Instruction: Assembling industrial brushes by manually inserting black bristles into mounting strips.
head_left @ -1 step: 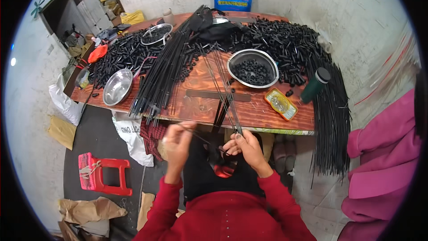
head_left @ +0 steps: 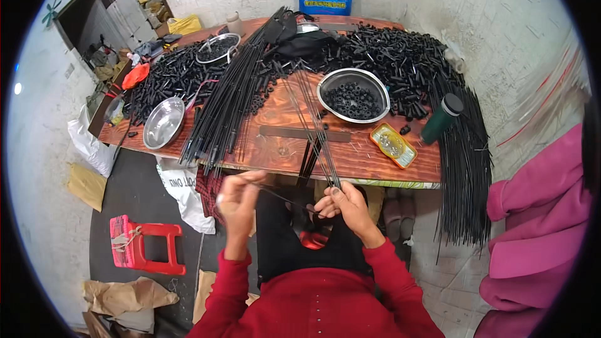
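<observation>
My right hand [head_left: 349,211], over my lap at the table's front edge, is closed round several thin dark rods [head_left: 328,161]. They slant up and away over the tabletop. A thin black strand [head_left: 285,198] stretches from my right fingers to my left hand [head_left: 238,203], whose fingers are pinched at its other end. Whether the strand is a cord or a bendy rod I cannot make out. Beyond the rods stands a steel bowl [head_left: 382,107] holding small black ring-like parts [head_left: 354,97].
On the wooden table [head_left: 275,147] lie a thick bundle of black rods [head_left: 228,103], heaps of black tubular parts [head_left: 400,56], a shiny bowl [head_left: 164,124], a yellow dish [head_left: 404,155] and a green bottle [head_left: 442,119]. More rods [head_left: 463,181] hang over the right edge. A red stool [head_left: 164,229] sits at left.
My left hand has moved slightly left and down, away from the right hand, and the strand between them shows longer. My right hand has stayed in place with the rods.
</observation>
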`<state>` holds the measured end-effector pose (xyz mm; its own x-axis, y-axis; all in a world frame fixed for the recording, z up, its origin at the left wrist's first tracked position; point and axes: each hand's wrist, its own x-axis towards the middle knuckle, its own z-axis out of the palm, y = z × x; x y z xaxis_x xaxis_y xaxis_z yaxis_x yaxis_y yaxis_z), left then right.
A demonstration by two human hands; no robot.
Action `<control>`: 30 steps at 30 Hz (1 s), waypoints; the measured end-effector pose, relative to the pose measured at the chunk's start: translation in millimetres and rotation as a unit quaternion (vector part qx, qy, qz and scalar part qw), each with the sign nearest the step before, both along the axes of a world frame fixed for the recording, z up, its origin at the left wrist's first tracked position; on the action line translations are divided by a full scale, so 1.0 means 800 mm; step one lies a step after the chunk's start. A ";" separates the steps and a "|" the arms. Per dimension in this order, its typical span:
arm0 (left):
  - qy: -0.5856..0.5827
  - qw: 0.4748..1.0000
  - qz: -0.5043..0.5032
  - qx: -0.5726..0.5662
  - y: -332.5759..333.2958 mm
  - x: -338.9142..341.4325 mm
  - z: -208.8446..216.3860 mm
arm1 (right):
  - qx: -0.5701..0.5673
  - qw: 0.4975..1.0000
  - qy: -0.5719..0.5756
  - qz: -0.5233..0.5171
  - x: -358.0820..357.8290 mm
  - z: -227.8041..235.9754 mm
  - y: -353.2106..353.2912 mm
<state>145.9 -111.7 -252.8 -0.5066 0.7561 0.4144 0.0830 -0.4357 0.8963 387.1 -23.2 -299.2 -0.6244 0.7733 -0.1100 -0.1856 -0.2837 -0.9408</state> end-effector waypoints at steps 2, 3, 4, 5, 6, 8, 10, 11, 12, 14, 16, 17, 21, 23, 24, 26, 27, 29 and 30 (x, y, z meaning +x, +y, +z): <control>0.023 0.998 0.051 0.033 -0.021 -0.022 0.023 | -0.003 0.999 0.000 0.031 0.013 -0.002 0.007; 0.042 0.995 0.083 0.042 -0.030 -0.031 0.033 | -0.004 1.000 0.001 0.029 0.020 -0.003 0.009; 0.062 0.990 0.116 0.051 -0.037 -0.040 0.043 | 0.001 0.999 -0.005 0.044 0.026 -0.005 0.011; 0.071 0.984 0.152 0.062 -0.046 -0.050 0.054 | 0.006 0.998 -0.010 0.064 0.029 -0.006 0.011; 0.081 0.976 0.189 0.073 -0.054 -0.056 0.065 | 0.007 0.998 -0.007 0.066 0.028 -0.007 0.010; 0.078 0.967 0.211 0.123 -0.065 -0.063 0.079 | 0.006 0.997 0.001 0.070 0.026 -0.011 0.008; 0.106 0.955 0.243 0.135 -0.061 -0.057 0.081 | -0.013 0.997 0.021 0.066 0.017 -0.011 0.005; 0.126 0.952 0.254 0.115 -0.052 -0.052 0.077 | -0.032 0.997 0.037 0.058 0.012 -0.011 0.003; 0.147 0.948 0.266 0.096 -0.042 -0.046 0.074 | -0.031 0.997 0.039 0.062 0.005 -0.009 0.001; 0.233 0.927 0.284 0.071 -0.008 -0.041 0.056 | -0.053 0.997 0.052 0.029 -0.012 -0.003 -0.002; 0.280 0.919 0.276 0.003 0.031 -0.036 0.034 | -0.066 0.996 0.059 0.032 -0.028 0.002 -0.004; 0.329 0.902 0.276 -0.032 0.045 -0.035 0.026 | -0.071 0.995 0.063 0.015 -0.038 0.004 -0.005; 0.418 0.865 0.274 -0.039 0.096 -0.036 -0.028 | -0.059 0.996 0.062 -0.015 -0.075 -0.003 -0.012; 0.423 0.865 0.268 -0.044 0.114 -0.030 -0.056 | -0.051 0.997 0.059 -0.022 -0.083 -0.012 -0.016; 0.450 0.851 0.269 -0.042 0.119 -0.025 -0.059 | -0.044 0.997 0.051 -0.024 -0.086 -0.016 -0.018; 0.436 0.862 0.252 -0.052 0.129 -0.014 -0.071 | -0.036 0.998 0.044 -0.028 -0.086 -0.019 -0.021; 0.437 0.863 0.251 -0.051 0.133 -0.012 -0.079 | -0.035 0.998 0.036 -0.024 -0.085 -0.020 -0.023; 0.404 0.888 0.206 -0.074 0.141 -0.007 -0.091 | -0.037 0.999 0.029 -0.026 -0.081 -0.024 -0.024; 0.404 0.889 0.202 -0.074 0.144 -0.003 -0.096 | -0.049 0.998 0.036 -0.024 -0.079 -0.028 -0.024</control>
